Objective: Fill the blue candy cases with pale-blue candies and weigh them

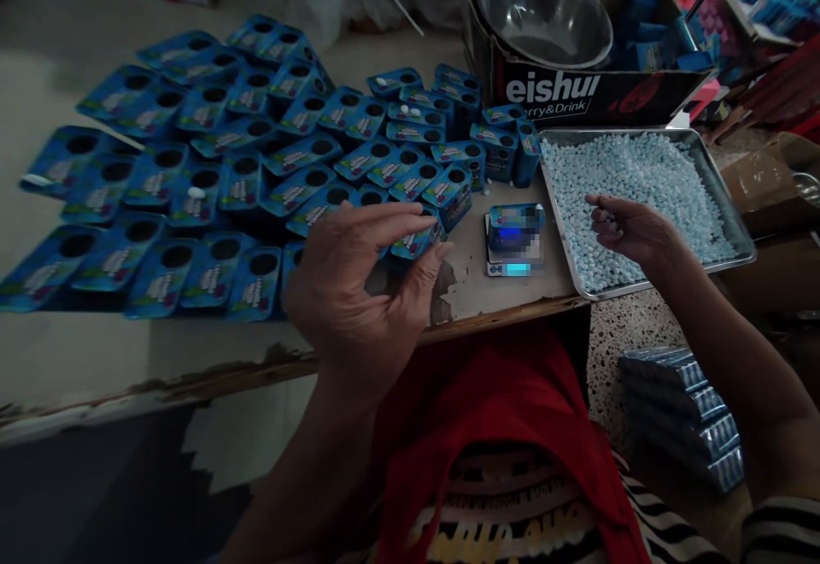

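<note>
My left hand (368, 278) hovers over the front of the table, thumb and fingers curved apart with a gap between the tips. Nothing shows in that gap except a blue box (416, 243) standing behind it. My right hand (631, 226) is over a metal tray (746, 239) full of small white and pale-blue candies (653, 171). Its fingers are curled together, and a few candies show at them. Between my hands, a small digital scale (493, 269) with a lit display carries one open blue box (503, 237).
Many blue boxes (211, 269) with dark round openings stand in rows at the left; a few have candies on top. A steel bowl (544, 13) rests in a black carton (544, 90) behind the tray. Wrapped blue packs (685, 419) are stacked below right.
</note>
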`<move>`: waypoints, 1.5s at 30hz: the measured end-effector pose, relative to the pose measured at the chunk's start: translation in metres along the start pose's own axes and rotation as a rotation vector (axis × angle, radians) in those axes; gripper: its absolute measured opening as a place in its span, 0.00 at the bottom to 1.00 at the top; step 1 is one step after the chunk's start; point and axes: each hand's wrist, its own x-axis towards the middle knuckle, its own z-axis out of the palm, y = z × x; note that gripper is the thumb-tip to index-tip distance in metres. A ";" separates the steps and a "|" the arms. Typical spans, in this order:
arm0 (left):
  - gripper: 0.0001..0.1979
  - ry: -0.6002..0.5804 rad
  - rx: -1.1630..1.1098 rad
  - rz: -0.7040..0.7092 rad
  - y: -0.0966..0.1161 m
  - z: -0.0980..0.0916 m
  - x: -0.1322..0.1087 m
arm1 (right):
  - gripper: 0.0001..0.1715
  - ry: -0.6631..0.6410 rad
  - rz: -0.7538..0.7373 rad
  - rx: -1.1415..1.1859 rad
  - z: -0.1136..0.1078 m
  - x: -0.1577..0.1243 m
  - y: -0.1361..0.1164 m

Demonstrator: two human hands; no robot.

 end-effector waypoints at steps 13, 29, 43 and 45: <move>0.09 -0.074 0.021 0.070 -0.016 0.008 0.002 | 0.09 -0.073 -0.167 -0.233 0.040 0.014 0.002; 0.12 -0.188 0.025 0.002 -0.034 0.014 -0.003 | 0.11 -0.180 -0.744 -1.205 0.076 0.011 0.002; 0.10 -0.231 0.011 -0.079 -0.043 0.012 -0.007 | 0.15 -0.046 -0.766 -1.234 0.066 0.004 0.002; 0.09 -0.258 0.019 -0.114 -0.043 0.012 -0.008 | 0.14 0.035 -0.786 -1.244 0.058 0.001 0.003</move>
